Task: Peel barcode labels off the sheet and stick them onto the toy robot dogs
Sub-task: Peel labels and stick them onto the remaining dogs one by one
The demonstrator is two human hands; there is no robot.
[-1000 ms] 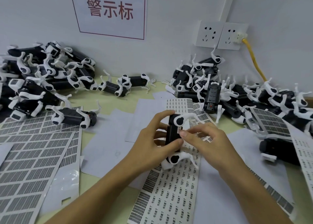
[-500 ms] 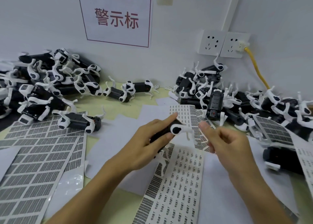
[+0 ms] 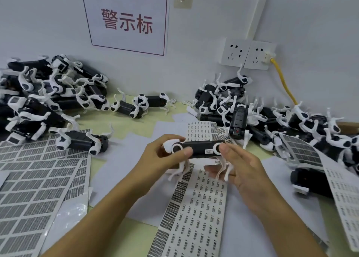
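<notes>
A black toy robot dog with white legs is held level above the table, its side facing me. A small white barcode label sits on its body near the right end. My left hand grips its left end, thumb on the white hip joint. At the dog's right end my right hand has its thumb on the joint and its fingers under the legs. The sheet of barcode labels lies on the table below.
Heaps of toy dogs lie at the back left and back right; two more lie between them, and one dog lies at left. Grey used sheets cover the left, more sheets the right. A yellow cable hangs from wall sockets.
The dog was turned from upright to level. My right hand let go, drew away, then came back to its right end. The view tilted up.
</notes>
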